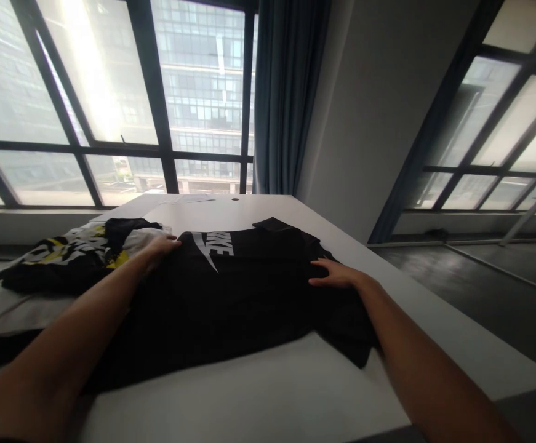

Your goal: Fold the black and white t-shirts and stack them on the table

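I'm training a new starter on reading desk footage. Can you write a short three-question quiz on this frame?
1. True or false: both hands lie flat on the black T-shirt.
2. What lies to the left of it? A) a black, yellow and white garment B) a laptop C) a stack of books
3. What colour is the logo on the shirt's chest?

Key:
1. True: the left hand and the right hand rest open on it.
2. A, the patterned garment on the white table.
3. White.
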`<action>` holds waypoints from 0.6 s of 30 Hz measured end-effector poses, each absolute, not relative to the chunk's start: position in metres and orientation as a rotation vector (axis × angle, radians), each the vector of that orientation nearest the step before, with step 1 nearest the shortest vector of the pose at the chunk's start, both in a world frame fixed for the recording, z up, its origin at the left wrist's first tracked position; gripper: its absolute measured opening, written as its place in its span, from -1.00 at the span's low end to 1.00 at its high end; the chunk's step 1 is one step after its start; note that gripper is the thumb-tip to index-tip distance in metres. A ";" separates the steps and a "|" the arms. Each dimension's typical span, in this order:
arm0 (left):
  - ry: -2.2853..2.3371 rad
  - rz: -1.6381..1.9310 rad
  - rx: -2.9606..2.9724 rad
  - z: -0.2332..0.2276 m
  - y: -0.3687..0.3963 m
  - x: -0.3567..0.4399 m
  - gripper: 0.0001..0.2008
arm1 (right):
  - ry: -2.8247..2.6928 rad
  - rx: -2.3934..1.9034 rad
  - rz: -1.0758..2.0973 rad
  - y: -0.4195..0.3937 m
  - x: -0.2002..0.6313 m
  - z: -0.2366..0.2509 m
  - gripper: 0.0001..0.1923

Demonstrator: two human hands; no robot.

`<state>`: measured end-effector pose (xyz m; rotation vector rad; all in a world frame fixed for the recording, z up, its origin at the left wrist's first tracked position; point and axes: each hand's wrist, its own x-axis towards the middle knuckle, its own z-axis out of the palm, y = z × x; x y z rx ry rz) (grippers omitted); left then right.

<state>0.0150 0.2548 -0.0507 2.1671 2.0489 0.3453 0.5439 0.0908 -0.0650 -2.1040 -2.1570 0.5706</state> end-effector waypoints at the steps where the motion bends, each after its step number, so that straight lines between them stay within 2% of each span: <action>1: 2.051 0.359 2.155 -0.049 0.259 0.019 -0.58 | -2.144 -2.105 0.569 0.091 0.545 -0.066 0.18; 5: 2.123 0.450 2.238 -0.032 0.263 0.026 -0.68 | -2.081 -2.083 0.556 0.093 0.553 -0.072 0.17; 10: 2.214 0.640 2.576 -0.018 0.238 0.038 -0.49 | -2.047 -2.048 0.439 0.098 0.554 -0.079 0.13; 13: 2.044 0.310 2.726 -0.035 0.218 0.051 -0.48 | -2.039 -2.095 0.369 0.100 0.549 -0.081 0.04; 15: 1.928 0.071 2.617 -0.055 0.206 0.053 -0.40 | -2.041 -2.147 0.356 0.098 0.546 -0.078 -0.02; 18: 1.920 0.033 2.483 -0.083 0.189 0.040 -0.24 | -2.066 -2.213 0.394 0.090 0.540 -0.065 -0.02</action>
